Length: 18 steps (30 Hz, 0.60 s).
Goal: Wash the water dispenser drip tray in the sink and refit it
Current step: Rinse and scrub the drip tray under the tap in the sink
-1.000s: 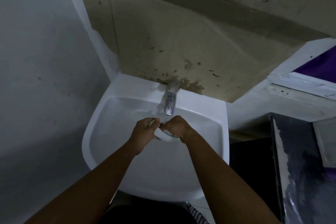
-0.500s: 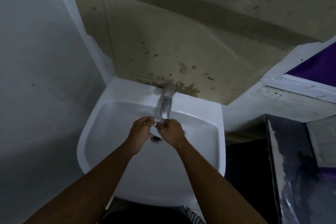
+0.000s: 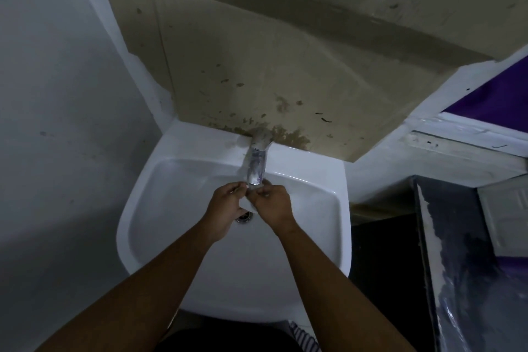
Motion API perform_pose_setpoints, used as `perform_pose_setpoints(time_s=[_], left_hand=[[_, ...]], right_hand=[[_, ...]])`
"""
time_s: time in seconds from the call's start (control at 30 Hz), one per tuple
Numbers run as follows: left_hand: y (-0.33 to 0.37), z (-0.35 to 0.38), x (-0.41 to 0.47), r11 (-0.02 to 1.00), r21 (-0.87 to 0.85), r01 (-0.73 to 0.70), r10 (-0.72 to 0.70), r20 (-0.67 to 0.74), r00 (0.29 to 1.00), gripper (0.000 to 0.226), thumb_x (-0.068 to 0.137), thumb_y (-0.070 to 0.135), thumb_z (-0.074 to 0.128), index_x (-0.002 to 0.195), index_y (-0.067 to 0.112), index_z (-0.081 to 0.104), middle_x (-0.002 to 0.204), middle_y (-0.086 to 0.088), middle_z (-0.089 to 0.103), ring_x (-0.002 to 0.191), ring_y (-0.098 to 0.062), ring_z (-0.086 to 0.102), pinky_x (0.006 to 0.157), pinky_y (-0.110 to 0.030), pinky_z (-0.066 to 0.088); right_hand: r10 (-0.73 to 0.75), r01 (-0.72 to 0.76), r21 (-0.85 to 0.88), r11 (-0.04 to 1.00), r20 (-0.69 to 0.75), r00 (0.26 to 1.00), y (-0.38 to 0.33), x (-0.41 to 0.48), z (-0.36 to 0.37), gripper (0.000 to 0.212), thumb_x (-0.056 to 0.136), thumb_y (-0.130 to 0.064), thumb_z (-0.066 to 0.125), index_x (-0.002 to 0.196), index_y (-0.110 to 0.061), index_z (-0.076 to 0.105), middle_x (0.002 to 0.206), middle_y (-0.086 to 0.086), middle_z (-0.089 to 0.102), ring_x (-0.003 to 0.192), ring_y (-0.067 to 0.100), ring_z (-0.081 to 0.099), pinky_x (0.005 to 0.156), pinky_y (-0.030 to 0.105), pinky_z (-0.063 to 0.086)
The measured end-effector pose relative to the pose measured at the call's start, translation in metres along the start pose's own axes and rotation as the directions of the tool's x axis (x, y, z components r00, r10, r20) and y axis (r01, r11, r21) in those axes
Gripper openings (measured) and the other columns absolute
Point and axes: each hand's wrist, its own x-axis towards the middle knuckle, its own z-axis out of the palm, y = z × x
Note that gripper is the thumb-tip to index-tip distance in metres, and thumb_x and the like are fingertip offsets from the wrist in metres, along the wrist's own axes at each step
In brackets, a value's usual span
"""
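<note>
left hand (image 3: 225, 206): fingers curled round one end of the drip tray (image 3: 247, 204)
right hand (image 3: 273, 206): fingers gripping the other end
drip tray: white, mostly hidden — above the sink (image 3: 177, 208) drain (image 3: 244, 217), just under the tap (image 3: 255, 168)
cardboard (image 3: 257, 71): stained — behind the tap

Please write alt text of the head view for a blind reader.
The left hand and right hand hold a small white drip tray under the metal tap, over a white sink. Stained cardboard stands behind it.
</note>
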Motion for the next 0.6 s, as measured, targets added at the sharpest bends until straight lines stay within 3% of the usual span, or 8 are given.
perform_pose_setpoints(time_s=[0.13,0.2,0.33,0.43,0.53,0.6], left_hand=[[-0.005,-0.003,-0.005,1.000,-0.009,0.022,-0.022,0.048,0.999,0.021,0.096,0.009,0.048,0.110,0.008,0.064,0.113,-0.016,0.066,0.101,-0.028,0.065,0.087,-0.040,0.054],[-0.005,-0.004,-0.007,1.000,-0.008,0.015,-0.015,0.061,0.998,0.020,0.097,0.009,0.047,0.107,0.010,0.064,0.112,-0.017,0.066,0.100,-0.026,0.065,0.082,-0.035,0.054],[-0.004,-0.006,-0.008,0.999,0.050,-0.001,-0.003,0.088,0.996,0.022,0.098,0.012,0.046,0.111,0.010,0.064,0.115,-0.017,0.064,0.106,-0.028,0.064,0.082,-0.037,0.055],[-0.003,-0.008,-0.008,0.989,0.131,-0.060,0.049,0.088,0.995,0.026,0.098,0.015,0.046,0.116,0.011,0.064,0.118,-0.015,0.065,0.106,-0.026,0.065,0.093,-0.042,0.053],[-0.002,-0.008,-0.008,0.983,0.160,-0.088,0.078,0.068,0.995,0.022,0.097,0.016,0.048,0.107,0.017,0.067,0.113,-0.013,0.068,0.099,-0.022,0.068,0.088,-0.040,0.056],[-0.002,-0.009,-0.010,0.976,0.193,-0.102,0.094,0.050,0.994,0.019,0.095,0.016,0.051,0.100,0.018,0.069,0.108,-0.015,0.069,0.097,-0.026,0.069,0.087,-0.046,0.056]], right_hand=[[0.196,-0.190,-0.046,0.981,0.193,0.961,-0.002,0.014,-0.009,0.033,0.077,-0.012,0.072,0.050,-0.008,0.054,0.051,-0.001,0.047,0.050,0.006,0.044,0.047,0.016,0.033],[0.226,-0.210,-0.094,0.973,0.219,0.949,-0.005,0.020,-0.013,0.039,0.074,-0.013,0.073,0.046,-0.013,0.047,0.054,0.002,0.044,0.049,0.005,0.040,0.049,0.021,0.030],[0.212,-0.177,-0.148,0.973,0.268,0.940,-0.008,0.024,-0.017,0.034,0.076,-0.019,0.073,0.052,-0.009,0.051,0.065,0.011,0.049,0.055,0.012,0.043,0.056,0.027,0.032],[0.175,-0.166,-0.061,0.984,0.238,0.955,-0.006,0.021,-0.011,0.028,0.079,-0.016,0.071,0.058,-0.004,0.057,0.064,0.011,0.050,0.057,0.015,0.045,0.057,0.027,0.033],[0.179,-0.188,0.032,0.982,0.186,0.966,-0.004,0.017,-0.004,0.018,0.076,-0.011,0.068,0.062,-0.001,0.064,0.061,0.009,0.053,0.050,0.011,0.045,0.049,0.021,0.035],[0.210,-0.235,0.097,0.967,0.217,0.953,-0.001,0.018,-0.006,0.017,0.076,-0.007,0.066,0.059,-0.006,0.064,0.058,0.005,0.056,0.050,0.008,0.048,0.053,0.019,0.037]])
